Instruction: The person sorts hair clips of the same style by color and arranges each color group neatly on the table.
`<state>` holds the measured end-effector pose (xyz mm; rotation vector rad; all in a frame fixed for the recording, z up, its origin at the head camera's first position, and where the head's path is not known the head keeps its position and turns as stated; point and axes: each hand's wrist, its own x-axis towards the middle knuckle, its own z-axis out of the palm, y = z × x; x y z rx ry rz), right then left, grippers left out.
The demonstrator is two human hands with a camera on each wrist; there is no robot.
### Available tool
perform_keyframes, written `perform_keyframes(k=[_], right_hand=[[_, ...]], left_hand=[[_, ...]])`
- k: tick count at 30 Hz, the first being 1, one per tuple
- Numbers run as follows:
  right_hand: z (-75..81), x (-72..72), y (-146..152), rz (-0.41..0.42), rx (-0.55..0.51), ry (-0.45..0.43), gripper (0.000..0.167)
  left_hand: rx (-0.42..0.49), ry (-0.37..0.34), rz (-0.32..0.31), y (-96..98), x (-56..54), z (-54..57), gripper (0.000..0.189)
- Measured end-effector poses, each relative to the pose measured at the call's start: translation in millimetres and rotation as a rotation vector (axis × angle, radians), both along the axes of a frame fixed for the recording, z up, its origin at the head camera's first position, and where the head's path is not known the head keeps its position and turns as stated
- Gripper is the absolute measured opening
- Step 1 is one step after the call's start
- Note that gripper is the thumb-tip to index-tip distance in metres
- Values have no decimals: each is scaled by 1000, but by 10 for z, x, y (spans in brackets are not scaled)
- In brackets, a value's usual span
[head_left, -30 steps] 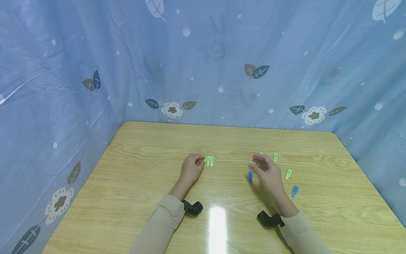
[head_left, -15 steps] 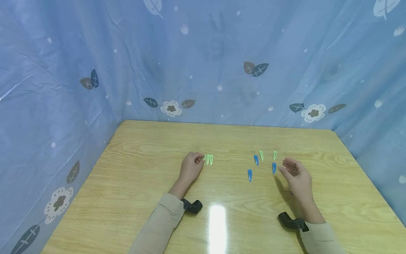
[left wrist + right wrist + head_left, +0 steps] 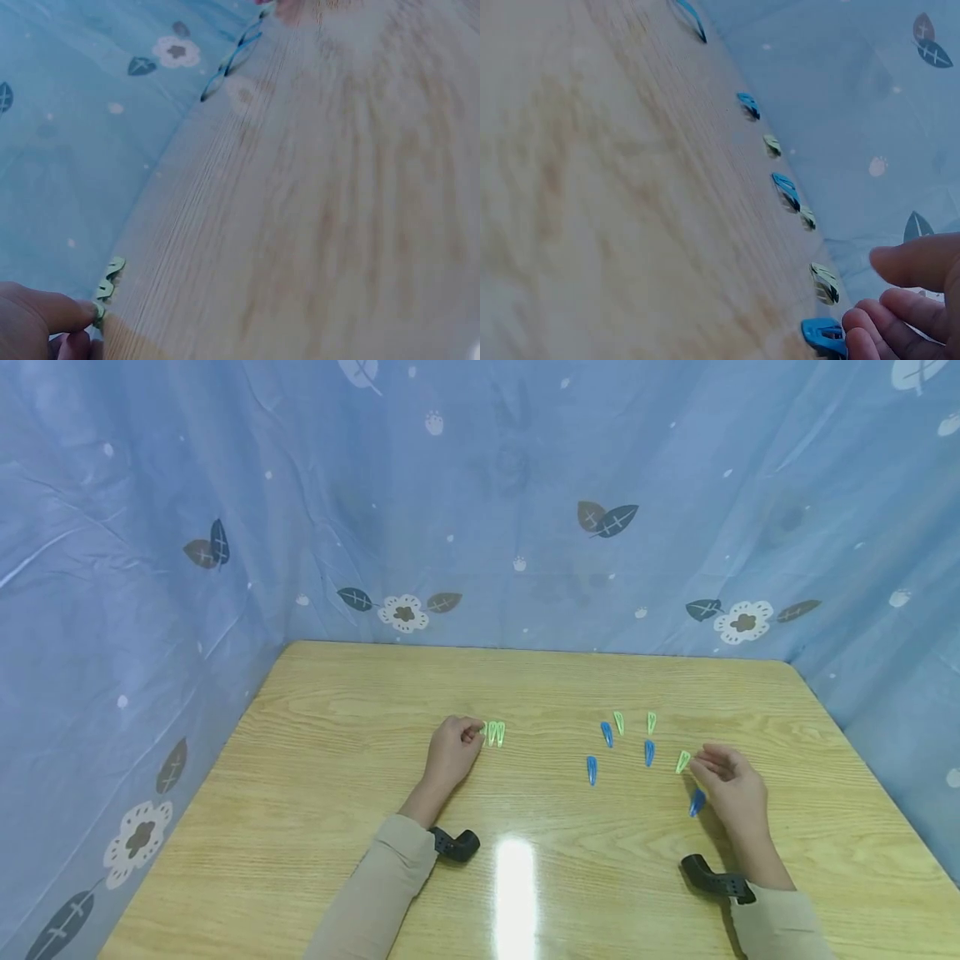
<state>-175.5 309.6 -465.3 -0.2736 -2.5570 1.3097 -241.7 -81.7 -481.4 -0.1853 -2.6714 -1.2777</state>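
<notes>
Head view: left hand (image 3: 453, 752) pinches a green snap hair clip (image 3: 99, 316), right hand (image 3: 733, 789) holds nothing beside loose clips

The left hand has its thumb and finger closed on the leftmost of three green clips, which sit side by side in a tight row on the wood-grain table (image 3: 360, 710). The middle clip (image 3: 492, 733) and the end clip (image 3: 501, 734) are just to the right of the fingertips.

The right hand is unclasped, its fingers gently bent and the thumb held apart from them. Just beside the thumb lies a slanted green clip (image 3: 683, 762), and a dark-blue clip (image 3: 697, 802) is next to the hand on its near side. In the right wrist view the fingertips overlap that blue one; whether they touch it, I cannot tell.

Between the hands, nearer the right, are more snap clips: a left-hand blue clip (image 3: 592, 771), an upper blue clip (image 3: 607, 734) and a right-hand blue clip (image 3: 649, 753), with a tilted green clip (image 3: 618, 722) and an upright green clip (image 3: 652, 722) farther back.

Both arms wear tan sleeves (image 3: 375, 877) and black wrist mounts (image 3: 457, 846). A bright glare (image 3: 515, 897) streaks the near tabletop, and a blue curtain (image 3: 465, 485) with leaves and flowers rises behind the table.
</notes>
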Motion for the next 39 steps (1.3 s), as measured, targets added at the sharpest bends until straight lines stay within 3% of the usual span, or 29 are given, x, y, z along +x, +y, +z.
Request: perform_keyframes(k=[11, 22, 31, 39], right_hand=[[24, -21, -12, 23, 84, -76, 53], [73, -138, -73, -20, 217, -167, 57], [42, -198, -85, -36, 258, -165, 42], [43, -174, -96, -73, 207, -155, 33]], left_hand=[[16, 1, -8, 17, 1, 23, 16], [11, 3, -2, 16, 3, 16, 16], [13, -12, 1, 16, 6, 18, 17], [19, -14, 2, 13, 31, 37, 16]])
